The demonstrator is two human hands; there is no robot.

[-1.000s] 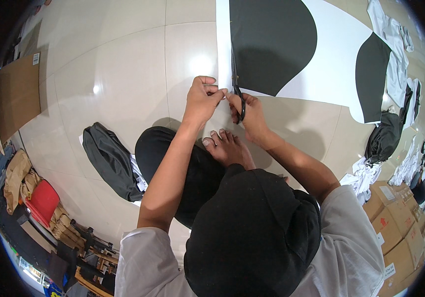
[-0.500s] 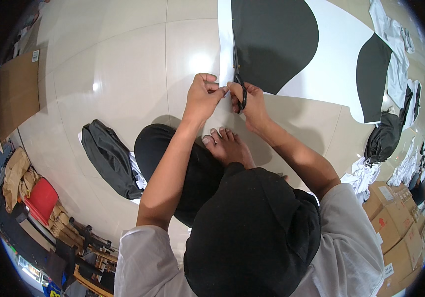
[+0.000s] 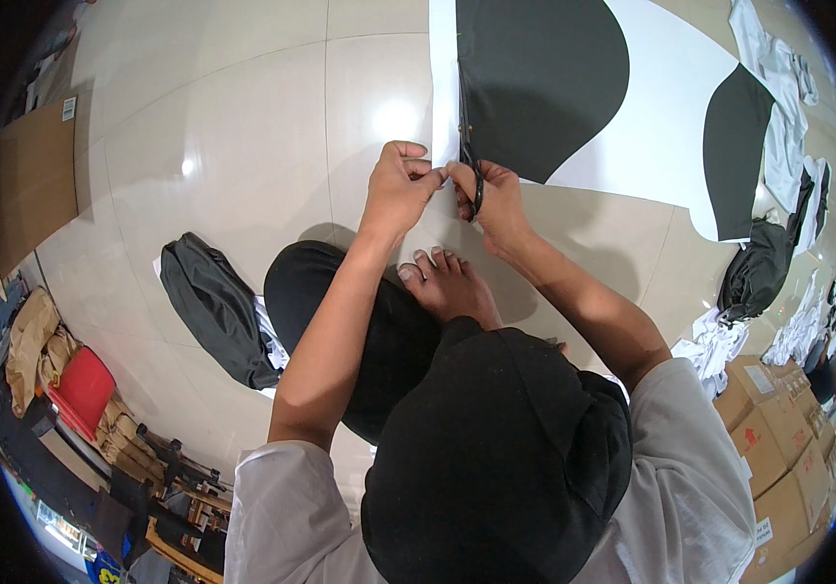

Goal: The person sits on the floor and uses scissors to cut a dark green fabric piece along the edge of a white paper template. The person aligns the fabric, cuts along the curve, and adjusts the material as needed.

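The left hand [image 3: 399, 195] pinches the sheet [image 3: 666, 107] at its near left corner; the right hand [image 3: 504, 209] grasps scissors [image 3: 469, 156]. Toward the floor's [image 3: 233, 146] right edge stand boxes [image 3: 773, 438], their contents hidden.

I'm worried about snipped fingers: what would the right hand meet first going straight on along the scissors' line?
Likely the white strip where it borders the dark patch; the scissors in the right hand lie along that edge. The left hand sits left of it, though depth is unclear.
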